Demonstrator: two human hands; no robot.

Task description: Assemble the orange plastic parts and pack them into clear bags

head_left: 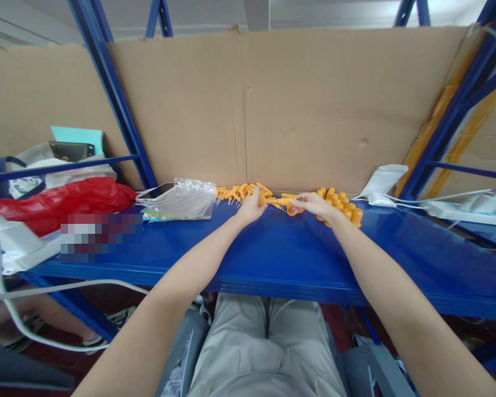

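My left hand (pixel 251 207) is at the back of the blue shelf, its fingers closed round an orange plastic piece, mostly hidden by the hand. Beside it, to the left, lies a row of orange pieces with small metal chains (pixel 232 193). My right hand (pixel 313 204) pinches another orange plastic piece (pixel 291 209) with a ring-like end. Between the hands, more orange parts (pixel 276 203) lie close together; their exact shape is too small to make out. A cluster of orange cylinder-like pieces (pixel 344 206) stands just right of my right hand.
Clear plastic bags (pixel 182 201) lie left of the orange row. Farther left are a red plastic bag (pixel 66 204) and a white cable (pixel 2 275). A cardboard sheet (pixel 306 110) walls off the back. Blue posts (pixel 116 99) and a white power strip (pixel 471 212) flank the shelf (pixel 273 253).
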